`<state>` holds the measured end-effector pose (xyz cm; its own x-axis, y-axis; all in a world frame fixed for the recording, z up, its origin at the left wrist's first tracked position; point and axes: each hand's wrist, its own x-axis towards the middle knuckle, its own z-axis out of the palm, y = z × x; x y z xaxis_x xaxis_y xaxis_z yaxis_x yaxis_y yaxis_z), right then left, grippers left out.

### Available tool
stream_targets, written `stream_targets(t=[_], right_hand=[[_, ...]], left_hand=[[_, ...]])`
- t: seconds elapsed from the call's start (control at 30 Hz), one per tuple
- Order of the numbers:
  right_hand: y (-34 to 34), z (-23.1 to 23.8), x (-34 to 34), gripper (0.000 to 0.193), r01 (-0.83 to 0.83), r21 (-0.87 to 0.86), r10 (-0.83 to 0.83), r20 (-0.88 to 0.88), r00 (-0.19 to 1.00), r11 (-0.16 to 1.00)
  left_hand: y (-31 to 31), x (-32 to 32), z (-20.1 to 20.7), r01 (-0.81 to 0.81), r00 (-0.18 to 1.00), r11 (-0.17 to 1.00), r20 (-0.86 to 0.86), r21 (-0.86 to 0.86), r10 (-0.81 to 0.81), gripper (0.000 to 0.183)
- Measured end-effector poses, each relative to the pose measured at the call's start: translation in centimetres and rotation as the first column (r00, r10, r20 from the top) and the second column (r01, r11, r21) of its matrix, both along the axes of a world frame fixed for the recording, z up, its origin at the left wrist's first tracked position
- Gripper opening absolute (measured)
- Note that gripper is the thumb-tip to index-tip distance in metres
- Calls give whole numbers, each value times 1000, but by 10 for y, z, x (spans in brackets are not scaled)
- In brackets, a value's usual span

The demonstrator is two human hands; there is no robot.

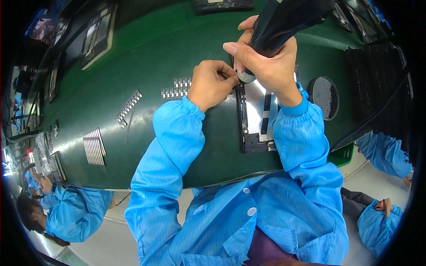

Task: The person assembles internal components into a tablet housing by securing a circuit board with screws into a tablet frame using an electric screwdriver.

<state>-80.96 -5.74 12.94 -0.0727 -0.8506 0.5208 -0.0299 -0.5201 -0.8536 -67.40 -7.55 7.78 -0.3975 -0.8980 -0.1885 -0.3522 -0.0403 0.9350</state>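
Note:
My right hand (270, 66) is wrapped round a black electric screwdriver (284, 26), whose pale collar points down at the upper left corner of an opened tablet-like device (252, 142). That device has a black frame, a shiny silver inside and a dark strip along it. Beside the screwdriver's tip, my left hand (208, 84) has its thumb and fingers pinched together at the frame's corner; what they hold, if anything, is hidden. Just left of that hand lie rows of small black-and-white parts (175, 92). My right hand and sleeve cover part of the device.
A round dish of small pieces (324, 98) sits right of the device. Another strip of parts (128, 108) and a bundle of thin metal strips (94, 148) lie left on the green table (146, 57). Stacked black panels (377, 88) stand right. Co-workers (80, 213) sit at both sides.

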Motion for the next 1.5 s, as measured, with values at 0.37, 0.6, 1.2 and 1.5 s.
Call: stream_targets(t=[0.37, 0.6, 1.2, 1.5], right_hand=[[6, -3, 12, 31, -31, 36, 32, -10, 999, 999], [11, 3, 11, 31, 4, -16, -5, -74, 997, 1000], [58, -3, -202, 20, 567, -80, -570, -16, 821, 820], [52, -8, -222, 22, 567, -55, -568, -22, 823, 822]], left_hand=[[0, 10, 5, 51, 998, 990, -13, -134, -53, 14], [-18, 95, 38, 241, 887, 836, 461, -493, 17, 38], [9, 81, 39, 204, 888, 951, 452, -232, -80, 29], [18, 55, 51, 191, 845, 956, 533, -223, -45, 31]])
